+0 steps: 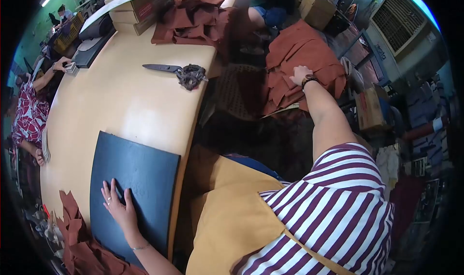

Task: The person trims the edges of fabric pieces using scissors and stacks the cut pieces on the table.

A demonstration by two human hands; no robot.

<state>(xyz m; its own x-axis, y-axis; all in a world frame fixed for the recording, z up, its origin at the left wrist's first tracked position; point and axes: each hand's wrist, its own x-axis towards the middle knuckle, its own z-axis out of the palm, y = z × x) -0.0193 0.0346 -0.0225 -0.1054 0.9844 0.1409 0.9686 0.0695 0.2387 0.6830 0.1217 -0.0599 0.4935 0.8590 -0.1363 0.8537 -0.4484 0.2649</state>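
Observation:
My left hand (120, 208) lies flat with fingers spread on a dark blue-black rectangular board (140, 164) at the table's near edge. To the right, my right hand (301, 76) reaches out to a stack of reddish-brown leather pieces (307, 48) beside the table. Its fingers are curled down at the surface of a piece, seemingly gripping it, though the fingertips are partly hidden. Large dark scissors (162, 68), their handles wrapped in cloth, rest on the table beyond the board.
The pale table (121, 96) curves along the left. Brown leather scraps (77, 236) lie at its near left, with another heap (193, 21) farther back by cardboard boxes (140, 14). A co-worker in a patterned shirt (31, 110) is across the table. Another person (270, 14) sits beyond.

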